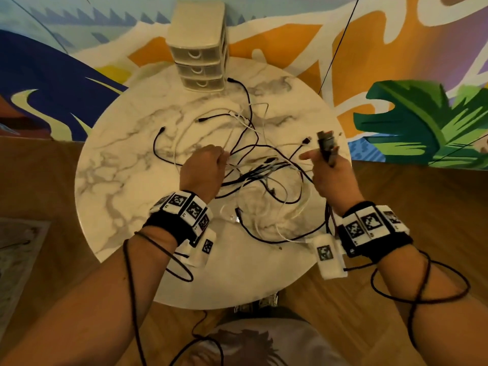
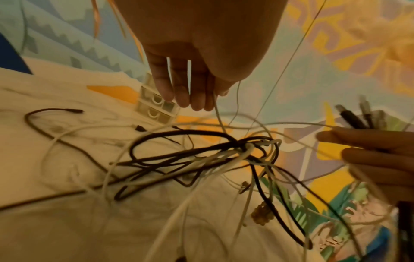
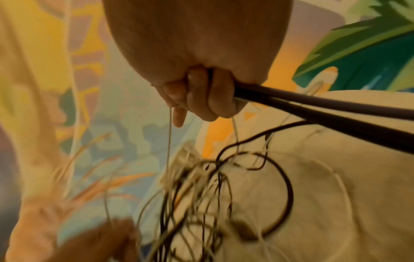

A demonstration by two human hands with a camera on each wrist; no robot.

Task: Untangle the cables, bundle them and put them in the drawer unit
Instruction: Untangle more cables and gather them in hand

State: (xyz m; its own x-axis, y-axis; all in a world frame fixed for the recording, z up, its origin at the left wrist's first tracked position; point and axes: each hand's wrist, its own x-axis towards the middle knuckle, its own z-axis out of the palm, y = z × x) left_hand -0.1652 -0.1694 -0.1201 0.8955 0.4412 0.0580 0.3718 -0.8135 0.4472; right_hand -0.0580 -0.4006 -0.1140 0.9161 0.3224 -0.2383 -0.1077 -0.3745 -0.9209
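A tangle of black and white cables [image 1: 264,175] lies spread over the round marble table [image 1: 126,180]. My left hand [image 1: 208,165] hovers over the tangle's left part. In the left wrist view my left hand [image 2: 208,99] pinches a thin white cable [image 2: 218,115] between thumb and fingers. My right hand [image 1: 324,167] is raised at the table's right side and grips several cable ends [image 1: 326,143], plugs up, index finger stretched left. The right wrist view shows its fingers [image 3: 201,99] curled round dark cables [image 3: 313,106]. The cream drawer unit [image 1: 198,46] stands at the far edge, all drawers closed.
A loose black cable end [image 1: 158,138] lies left of the tangle, and a black plug [image 1: 232,80] lies beside the drawer unit. Thin black wires loop around both forearms. A painted wall rises behind the table and wooden floor surrounds it.
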